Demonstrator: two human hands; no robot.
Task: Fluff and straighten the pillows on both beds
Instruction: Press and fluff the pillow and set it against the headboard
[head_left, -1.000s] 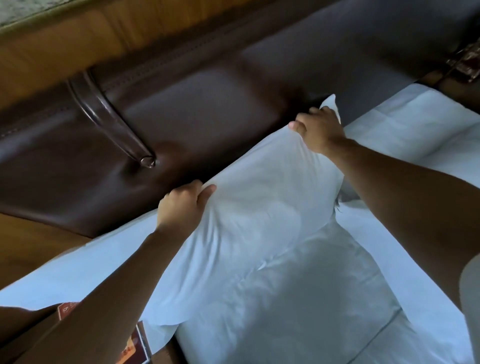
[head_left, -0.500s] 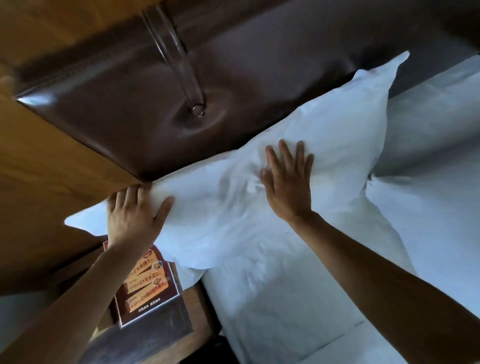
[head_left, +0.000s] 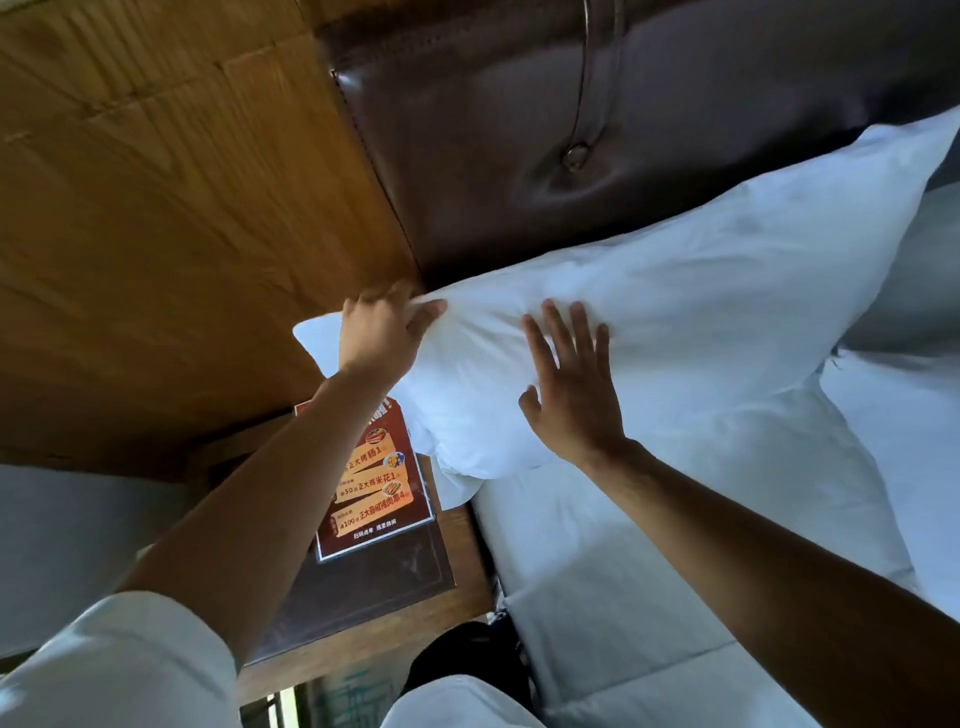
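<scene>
A white pillow (head_left: 701, 291) leans against the brown leather headboard (head_left: 519, 130), on top of a second white pillow (head_left: 727, 467). My left hand (head_left: 382, 332) pinches the top pillow's left end near its corner. My right hand (head_left: 571, 384) lies flat, fingers spread, on the pillow's front face near its left part. Another white pillow (head_left: 919, 270) shows at the far right, partly cut off.
A wooden wall panel (head_left: 171, 208) stands left of the headboard. A wooden nightstand (head_left: 374, 597) with a dark top and a printed menu card (head_left: 374, 493) sits beside the bed. White bedding (head_left: 623, 597) covers the mattress. A second bed's white edge (head_left: 62, 545) shows at left.
The view has swung right to left along the headboard. My left hand went from resting on the pillow's left end to gripping it; my right hand slid slightly left, still flat on the pillow.
</scene>
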